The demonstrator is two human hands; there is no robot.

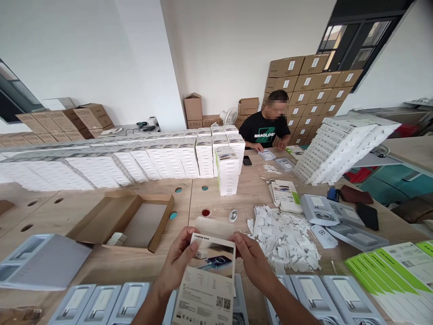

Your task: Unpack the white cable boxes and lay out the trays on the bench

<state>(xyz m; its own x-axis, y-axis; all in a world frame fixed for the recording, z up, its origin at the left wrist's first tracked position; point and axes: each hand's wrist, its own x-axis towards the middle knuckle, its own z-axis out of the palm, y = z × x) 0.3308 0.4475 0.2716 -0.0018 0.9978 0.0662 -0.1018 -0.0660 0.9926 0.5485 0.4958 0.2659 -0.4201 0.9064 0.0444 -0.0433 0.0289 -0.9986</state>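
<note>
Scrap heap [284, 239] near right hand [253, 258] — open carton [163, 223] near left hand [178, 258] — fingers of both pinching printed box [204, 286].

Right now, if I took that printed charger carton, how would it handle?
The printed charger carton would probably flex, since its raised flap looks like thin card. It seems light for its size: the left hand and right hand hold it near its top. Its smooth-looking face might slip a little.
</note>
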